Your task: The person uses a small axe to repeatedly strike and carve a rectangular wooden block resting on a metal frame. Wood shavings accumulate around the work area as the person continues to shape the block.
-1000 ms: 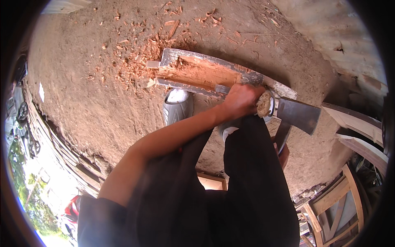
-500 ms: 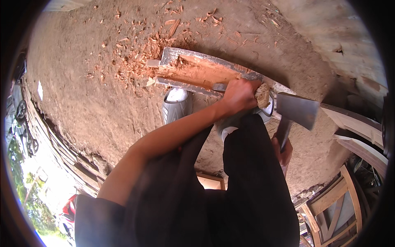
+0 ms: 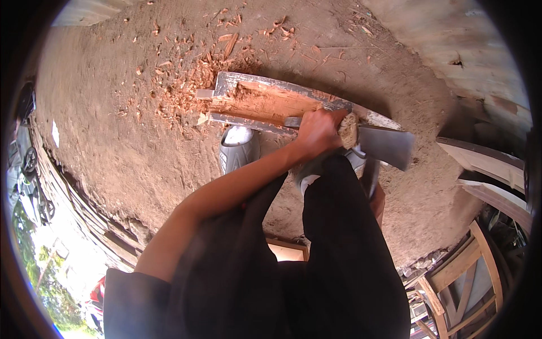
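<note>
My left hand (image 3: 317,133) is wrapped round the handle of a chisel (image 3: 292,121). Its short metal blade points left into the hollow of a long wooden block (image 3: 271,103), grey outside and freshly cut reddish inside. The handle's pale, frayed butt sticks out to the right of my fist. Close against that butt is the head of a hatchet (image 3: 387,147), broad and grey, with its wide edge turned right. My right hand (image 3: 379,202) grips the hatchet's handle, partly hidden behind my right knee. My shoes (image 3: 238,148) are beside and under the block.
Reddish wood chips (image 3: 195,87) are scattered on the dirt floor (image 3: 113,158) beyond the block's left end. Curved boards (image 3: 485,155) and a wooden frame (image 3: 466,277) stand at the right. Stacked slats (image 3: 84,198) line the left side. A pale wall (image 3: 451,51) rises at the far right.
The hatchet has swung left, its head now up against the chisel's butt instead of apart from it. In the picture, the block and my left hand sit slightly lower and further left.
</note>
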The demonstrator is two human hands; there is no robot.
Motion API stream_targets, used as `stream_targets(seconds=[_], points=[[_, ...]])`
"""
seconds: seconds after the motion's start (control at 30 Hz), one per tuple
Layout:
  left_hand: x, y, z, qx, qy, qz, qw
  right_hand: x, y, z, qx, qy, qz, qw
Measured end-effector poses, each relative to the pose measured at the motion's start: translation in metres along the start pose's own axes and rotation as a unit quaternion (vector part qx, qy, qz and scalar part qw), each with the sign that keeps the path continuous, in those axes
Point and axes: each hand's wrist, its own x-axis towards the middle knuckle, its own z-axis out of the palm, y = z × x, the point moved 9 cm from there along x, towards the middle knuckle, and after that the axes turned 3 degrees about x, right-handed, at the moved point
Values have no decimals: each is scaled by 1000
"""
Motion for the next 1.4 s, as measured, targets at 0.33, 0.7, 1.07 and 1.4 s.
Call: stream_targets(seconds=[0.33, 0.7, 1.07, 1.4], points=[[-1, -3, 3, 22, 13, 23, 999, -3, 6, -7, 14, -12, 3, 1000], [-5, -7, 5, 37, 4, 38, 999, -8, 10, -8, 25, -28, 23, 999], [-12, -8, 9, 40, -18, 34, 998, -8, 11, -7, 46, 30, 59, 997], [-15, 5, 14, 41, -26, 75, 996, -10, 45, -15, -3, 86, -35, 996]])
